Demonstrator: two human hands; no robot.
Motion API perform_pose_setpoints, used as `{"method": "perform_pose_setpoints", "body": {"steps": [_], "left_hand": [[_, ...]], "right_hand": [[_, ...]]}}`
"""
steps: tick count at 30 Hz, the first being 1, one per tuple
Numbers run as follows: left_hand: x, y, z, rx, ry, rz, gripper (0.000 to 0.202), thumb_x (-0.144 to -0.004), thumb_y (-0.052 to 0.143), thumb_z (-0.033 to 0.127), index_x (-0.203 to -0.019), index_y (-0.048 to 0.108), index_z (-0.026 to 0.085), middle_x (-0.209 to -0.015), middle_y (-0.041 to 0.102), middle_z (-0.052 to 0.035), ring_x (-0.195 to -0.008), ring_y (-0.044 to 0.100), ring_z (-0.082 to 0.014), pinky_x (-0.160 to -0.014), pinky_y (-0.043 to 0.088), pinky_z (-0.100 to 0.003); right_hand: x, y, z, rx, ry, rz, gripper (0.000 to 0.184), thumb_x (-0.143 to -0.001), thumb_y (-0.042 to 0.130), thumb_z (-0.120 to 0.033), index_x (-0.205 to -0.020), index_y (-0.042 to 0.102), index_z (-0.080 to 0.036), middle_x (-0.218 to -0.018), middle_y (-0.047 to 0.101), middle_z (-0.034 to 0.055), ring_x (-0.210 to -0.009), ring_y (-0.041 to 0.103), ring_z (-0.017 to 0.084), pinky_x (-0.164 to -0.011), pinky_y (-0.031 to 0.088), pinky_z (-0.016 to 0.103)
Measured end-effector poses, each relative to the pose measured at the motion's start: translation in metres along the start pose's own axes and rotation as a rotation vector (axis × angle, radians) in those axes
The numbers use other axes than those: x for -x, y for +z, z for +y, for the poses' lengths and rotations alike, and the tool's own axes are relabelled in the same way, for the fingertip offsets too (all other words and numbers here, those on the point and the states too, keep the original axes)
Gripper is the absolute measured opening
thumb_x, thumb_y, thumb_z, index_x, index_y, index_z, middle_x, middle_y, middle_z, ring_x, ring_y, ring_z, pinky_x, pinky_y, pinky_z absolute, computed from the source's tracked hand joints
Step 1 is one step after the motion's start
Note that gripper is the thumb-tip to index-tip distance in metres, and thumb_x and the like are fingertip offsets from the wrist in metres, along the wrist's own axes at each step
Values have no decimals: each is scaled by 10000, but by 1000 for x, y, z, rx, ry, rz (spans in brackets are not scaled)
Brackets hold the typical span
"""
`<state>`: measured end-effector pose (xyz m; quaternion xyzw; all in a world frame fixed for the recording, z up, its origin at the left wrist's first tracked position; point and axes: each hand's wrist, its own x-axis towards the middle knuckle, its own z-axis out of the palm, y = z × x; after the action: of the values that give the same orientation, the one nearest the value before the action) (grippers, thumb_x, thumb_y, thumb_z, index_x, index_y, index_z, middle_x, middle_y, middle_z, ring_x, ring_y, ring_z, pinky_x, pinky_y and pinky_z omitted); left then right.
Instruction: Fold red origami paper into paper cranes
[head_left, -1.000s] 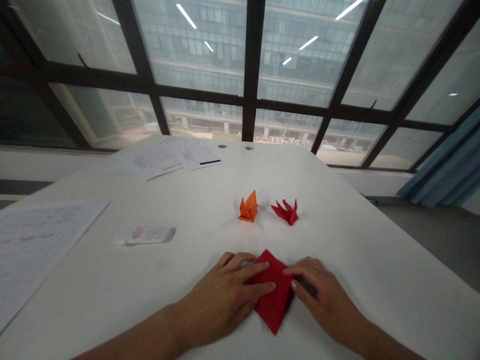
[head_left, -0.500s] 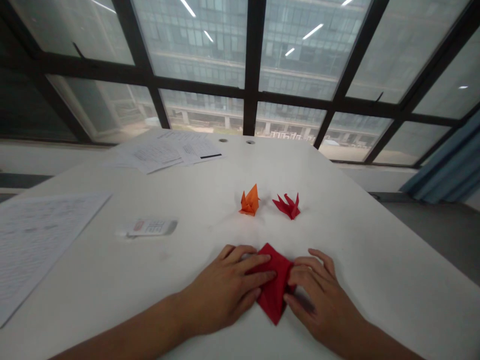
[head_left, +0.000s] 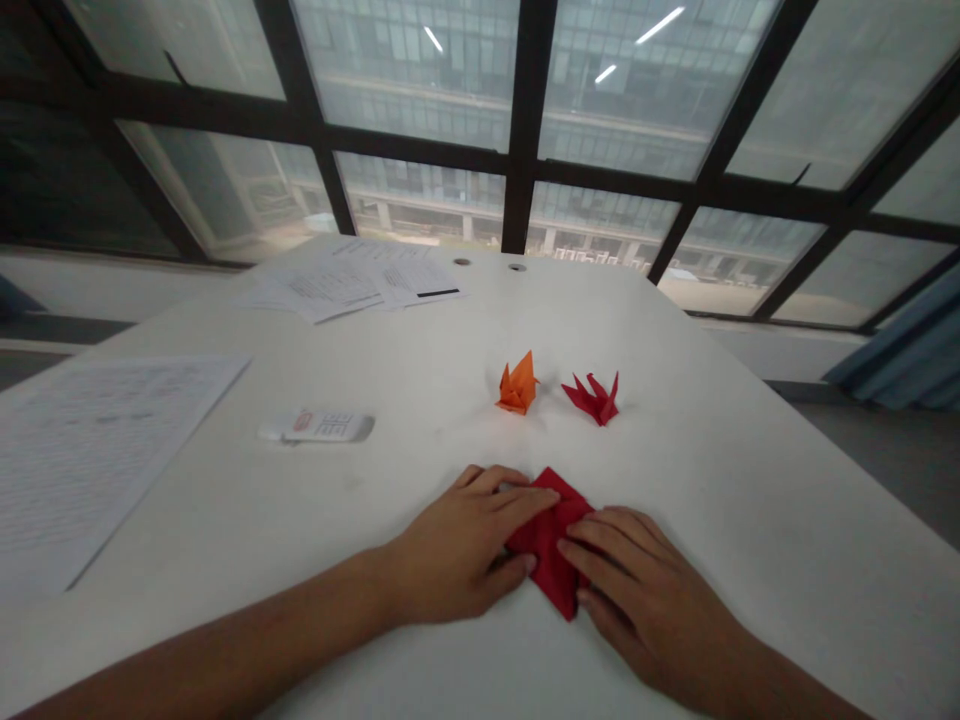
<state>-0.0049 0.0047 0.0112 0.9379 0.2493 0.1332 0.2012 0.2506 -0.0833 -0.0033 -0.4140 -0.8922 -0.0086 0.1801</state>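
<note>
Red paper (head_left: 553,580) sits on the near part of the counter (head_left: 435,360), right of centre, looks mid-fold; next move probably calls for holding it steady and pressing the fold flat. Left grip (head_left: 465,540) open, fingers laid over the paper's left side, forearm (head_left: 285,630) in from near left. Right grip (head_left: 649,590) bent over its right edge, can't tell if pinching or just pressing
</note>
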Motion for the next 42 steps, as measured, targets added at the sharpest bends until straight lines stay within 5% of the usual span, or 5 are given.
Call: {"method": "perform_pose_setpoints", "body": {"steps": [6,14,23,31,42], "left_hand": [[3,-10,-17,246,92,23,792,-775,653,116,-1515,395,236,-1495,561,-97,-1353,531,-279,-1189,395,-466],[-2,-12,-22,330,96,58,486,-871,576,67,-1316,607,260,-1238,706,-47,-1167,636,-208,-1086,478,-388],[2,-8,-28,502,-7,34,452,-912,528,62,-1325,610,226,-1197,707,-67,-1003,684,-174,-884,552,-294],[-4,-3,-19,222,137,53,282,-1012,541,128,-1258,638,227,-1186,720,-63,-1109,624,-191,-1046,486,-352],[-11,10,-7,67,-127,108,421,-968,641,251,-1372,527,209,-1239,676,-80,-1136,605,-259,-1053,502,-455]], "right_hand": [[5,5,4,1,-33,17,407,-968,612,-202,-1374,631,-197,-1322,705,118,-1279,611,298,-1126,486,569],[4,0,3,-18,-66,24,363,-975,627,-254,-1334,673,-221,-1296,694,143,-1289,602,329,-1064,540,605],[4,0,3,-25,-64,43,358,-963,626,-208,-1314,694,-236,-1275,688,132,-1286,593,317,-1078,534,573],[3,0,1,-21,-63,42,321,-964,638,-211,-1272,718,-256,-1249,697,116,-1291,578,327,-1072,518,584],[4,-3,-4,49,-98,-52,453,-976,652,-331,-1425,603,-363,-1329,670,77,-1337,536,343,-1156,380,680]]}}
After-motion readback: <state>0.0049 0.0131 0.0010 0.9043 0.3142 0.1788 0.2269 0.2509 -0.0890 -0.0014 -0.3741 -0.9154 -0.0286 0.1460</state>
